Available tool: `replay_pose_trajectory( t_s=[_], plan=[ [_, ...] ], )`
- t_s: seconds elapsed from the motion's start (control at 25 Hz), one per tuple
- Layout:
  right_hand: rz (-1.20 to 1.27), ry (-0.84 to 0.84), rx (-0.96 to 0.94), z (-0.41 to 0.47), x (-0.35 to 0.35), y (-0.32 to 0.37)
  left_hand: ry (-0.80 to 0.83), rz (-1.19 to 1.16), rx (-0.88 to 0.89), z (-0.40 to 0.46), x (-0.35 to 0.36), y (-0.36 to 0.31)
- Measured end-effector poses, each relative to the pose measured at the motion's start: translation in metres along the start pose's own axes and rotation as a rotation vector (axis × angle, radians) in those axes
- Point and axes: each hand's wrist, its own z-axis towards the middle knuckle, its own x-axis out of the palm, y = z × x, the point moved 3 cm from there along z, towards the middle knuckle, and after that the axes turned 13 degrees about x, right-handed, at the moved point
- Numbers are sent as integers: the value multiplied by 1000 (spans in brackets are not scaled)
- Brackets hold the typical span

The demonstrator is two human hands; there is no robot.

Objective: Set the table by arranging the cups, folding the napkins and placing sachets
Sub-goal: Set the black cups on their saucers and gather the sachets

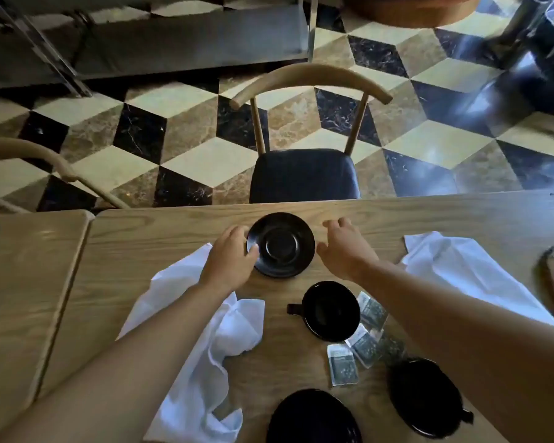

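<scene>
The left hand (229, 260) has its grip on the round black ceramic saucer (280, 245) resting on the wooden surface (429, 215); the right hand (344, 247) hovers beside it, relaxed and holding nothing.

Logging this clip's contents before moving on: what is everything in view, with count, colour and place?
Round saucer: one, black, far table edge, empty.
Handled cup: one, black, table centre.
Second cup: one, black, near right.
Near saucer: one, black, bottom edge.
Paper sachets: several, grey-white, beside the centre cup.
Cloth napkins: two, white, unfolded, left and right.
Wooden table: light.
Chair: black seat, opposite.
Hands: left grips the saucer rim; right open beside it.
</scene>
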Motion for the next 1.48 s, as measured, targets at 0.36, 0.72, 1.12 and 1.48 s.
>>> replay_pose_trajectory(
  t_s=[0.36,0.72,1.12,1.48],
  plan=[
    [317,22,120,49,47,-12,-165,-103,-250,34,40,43],
    [388,-28,162,49,45,-33,-122,-260,-247,38,56,35],
    [390,-66,177,60,15,-76,-102,-312,-238,63,86,-7],
    [393,-123,288,30,17,-89,-122,-379,-323,22,74,-7]
  ],
)
